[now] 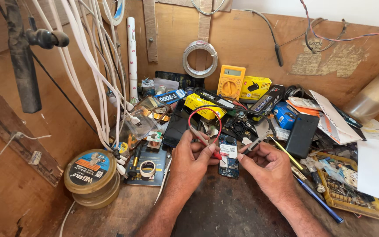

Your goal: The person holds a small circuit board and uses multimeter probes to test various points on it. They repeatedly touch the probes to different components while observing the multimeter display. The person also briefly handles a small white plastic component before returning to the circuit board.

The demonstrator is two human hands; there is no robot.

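A small blue circuit board (228, 159) with a white sticker lies on the dark workbench between my hands. My left hand (192, 159) pinches a red test probe (210, 148), whose red lead (200, 115) loops up toward the clutter. My right hand (266, 166) grips a grey metal probe or tweezers (255, 143) angled down at the board's right edge. Both tips rest at or just above the board.
A yellow multimeter (230, 81) leans on the back wall. Stacked solder spools (93, 176) sit at left, with a tape roll (148, 168) beside them. White cables (88, 66) hang at left. A black phone (302, 135), a yellow parts tray (349, 193) and a blue pen (319, 199) lie at right.
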